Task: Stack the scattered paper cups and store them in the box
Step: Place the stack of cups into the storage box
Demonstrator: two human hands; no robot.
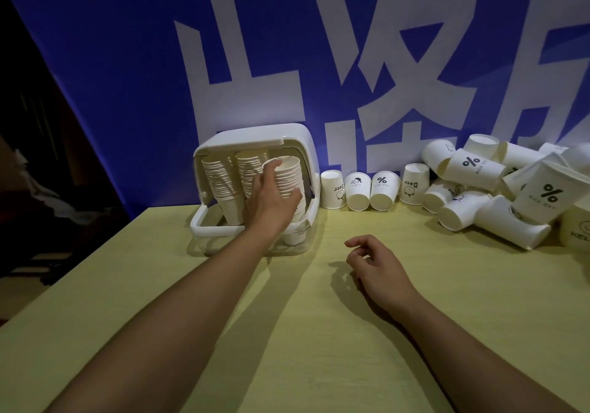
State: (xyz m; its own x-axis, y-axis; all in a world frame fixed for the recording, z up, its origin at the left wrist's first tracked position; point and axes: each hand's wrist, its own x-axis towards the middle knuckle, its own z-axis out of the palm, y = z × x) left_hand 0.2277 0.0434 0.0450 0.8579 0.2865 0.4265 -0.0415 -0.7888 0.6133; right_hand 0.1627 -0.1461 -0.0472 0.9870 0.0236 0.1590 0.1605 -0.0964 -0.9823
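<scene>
Head view, the only one we have. The box [306, 144], white with its lid swung up, stands at the far left of the yellow-green table [287, 333], against the blue banner [127, 77]. Inside we count two tall nested stacks [223, 183] at the left and middle, upright and close together.

Our left hand [271, 195] reaches into the box and is wrapped around a third stack [290, 173] at the right side, thumb near its top rim, fingers curled round the far side. This stack leans a little; whether its base already rests on the box floor we cannot tell, as the hand and the front wall hide it. A single cup seems to sit low behind the box's clear front wall, unclear.

Our right hand [373, 262] hangs just above the table near the middle, fingers loosely curled, holding nothing.

Left to do: a row of four cups [360, 191] stands upside down along the banner just right of the box, and beyond them a loose pile [479, 195] lies tumbled on its sides at the far right.

Our judgement: well past the start, three stacks in or going in, yet a good number of cups remain unstacked. Room in the box looks tight.
</scene>
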